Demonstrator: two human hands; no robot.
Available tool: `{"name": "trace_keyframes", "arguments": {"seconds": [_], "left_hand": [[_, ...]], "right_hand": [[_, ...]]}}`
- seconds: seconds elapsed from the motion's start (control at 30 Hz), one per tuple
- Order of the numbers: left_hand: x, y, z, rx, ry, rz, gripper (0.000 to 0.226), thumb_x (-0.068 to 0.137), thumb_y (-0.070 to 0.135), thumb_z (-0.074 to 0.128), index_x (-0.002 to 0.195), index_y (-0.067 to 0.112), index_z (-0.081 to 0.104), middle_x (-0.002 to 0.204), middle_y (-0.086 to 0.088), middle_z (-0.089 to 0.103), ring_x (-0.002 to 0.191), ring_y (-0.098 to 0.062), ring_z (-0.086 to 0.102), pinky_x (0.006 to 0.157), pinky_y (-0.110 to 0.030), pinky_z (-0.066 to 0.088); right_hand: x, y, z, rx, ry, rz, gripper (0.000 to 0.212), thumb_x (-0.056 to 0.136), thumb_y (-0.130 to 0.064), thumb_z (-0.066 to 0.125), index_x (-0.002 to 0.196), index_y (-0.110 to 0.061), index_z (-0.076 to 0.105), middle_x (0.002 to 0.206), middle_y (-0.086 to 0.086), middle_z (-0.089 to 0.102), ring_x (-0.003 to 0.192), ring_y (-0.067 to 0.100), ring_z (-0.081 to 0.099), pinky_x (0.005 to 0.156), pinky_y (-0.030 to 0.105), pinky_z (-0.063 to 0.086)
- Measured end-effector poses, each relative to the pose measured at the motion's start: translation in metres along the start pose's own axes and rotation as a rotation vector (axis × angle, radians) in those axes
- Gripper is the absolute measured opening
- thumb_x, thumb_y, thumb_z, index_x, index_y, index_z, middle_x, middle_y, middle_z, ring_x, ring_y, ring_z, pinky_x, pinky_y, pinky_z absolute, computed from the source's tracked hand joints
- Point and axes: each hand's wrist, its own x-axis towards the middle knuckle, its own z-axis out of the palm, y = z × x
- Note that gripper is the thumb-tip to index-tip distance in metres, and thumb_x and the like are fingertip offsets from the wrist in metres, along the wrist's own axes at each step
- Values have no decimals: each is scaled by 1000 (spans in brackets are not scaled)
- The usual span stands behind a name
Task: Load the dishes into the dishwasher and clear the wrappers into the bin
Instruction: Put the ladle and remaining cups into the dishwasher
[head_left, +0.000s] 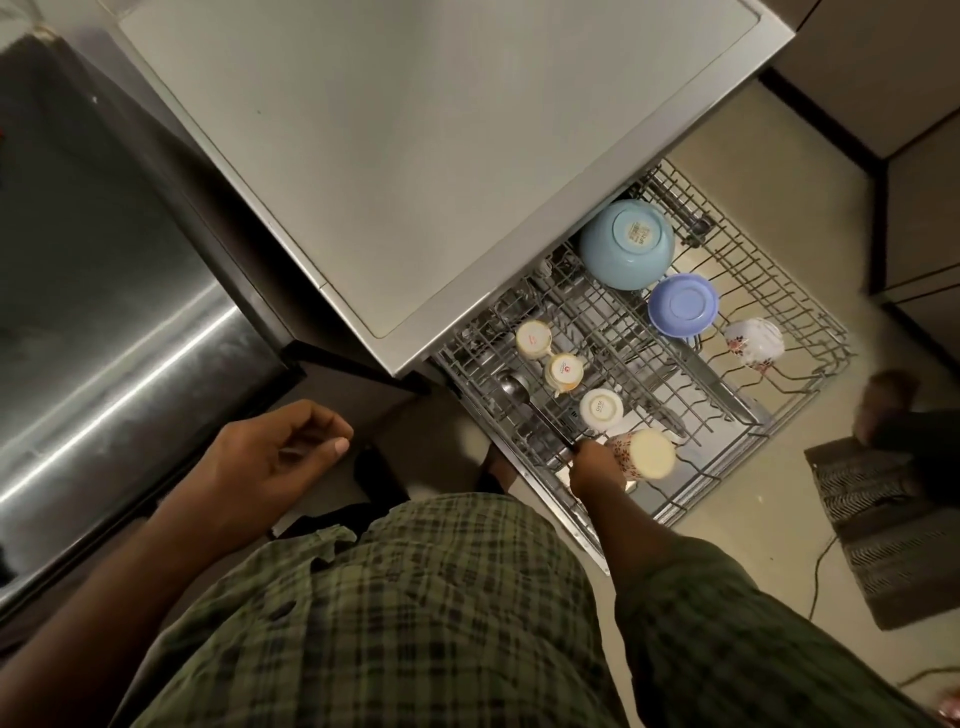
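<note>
Wire rack (800, 332) is sitting pulled out and partly loaded, so loading looks well along; no wrappers or bin are showing. Upturned inside: big blue bowl (627, 244) at 12 o'clock, small bowl (683, 305) beside it, floral cup (754, 343) at 3, three cups (562, 372) at 9. Right hand (595, 464) is gripping a spoon (530, 404) near a mug (644, 453) at 6. Left hand (275, 457) is hanging loosely curled, holding nothing.

Pale blue bowl (627, 244), lilac bowl (682, 305), floral white cup (754, 343), green plaid shirt (415, 613).
</note>
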Motion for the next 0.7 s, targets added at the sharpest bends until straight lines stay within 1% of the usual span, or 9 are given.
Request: {"name": "trace_keyframes", "arguments": {"seconds": [0.13, 0.2, 0.3, 0.47, 0.6, 0.7], "left_hand": [[2, 2, 5, 28, -29, 11, 17, 93, 18, 75, 101, 32, 72, 101, 19, 75, 96, 0, 72, 80, -21, 58], [4, 2, 8, 33, -35, 11, 16, 92, 21, 75, 101, 34, 72, 101, 21, 75, 97, 1, 72, 82, -23, 55], [6, 3, 11, 21, -43, 18, 15, 92, 22, 75, 101, 34, 72, 100, 19, 75, 97, 0, 72, 83, -24, 55], [12, 7, 15, 6, -57, 31, 16, 93, 19, 75, 100, 34, 72, 100, 21, 74, 95, 1, 71, 80, -18, 52], [18, 8, 17, -26, -92, 56, 14, 94, 21, 74, 102, 33, 72, 100, 20, 74, 95, -1, 71, 81, -19, 52], [24, 11, 17, -31, -112, 107, 14, 94, 21, 74, 103, 32, 72, 100, 21, 73, 96, -2, 71, 82, -22, 54]], "right_hand": [[-4, -1, 1, -32, 17, 20, 20, 102, -4, 56, 118, -11, 65, 109, 11, 71, 100, 27, 71, 87, 48, 63], [-6, -1, 0, -51, 30, 12, 19, 101, -3, 57, 118, -10, 63, 109, 12, 71, 100, 27, 70, 87, 47, 63], [-8, 2, 0, -52, 63, -5, 22, 100, -3, 60, 120, -11, 64, 107, 10, 70, 97, 26, 70, 85, 45, 63], [-16, 4, -7, -75, 89, -27, 25, 98, -5, 63, 122, -12, 62, 112, 9, 69, 101, 26, 68, 87, 45, 62], [-26, 3, -14, -85, 120, -42, 27, 98, -4, 62, 124, -12, 59, 115, 10, 67, 104, 27, 67, 79, 39, 57], [-28, 2, -15, -67, 171, -56, 28, 97, -2, 59, 123, -12, 60, 110, 9, 69, 98, 26, 68, 82, 43, 62]]}}
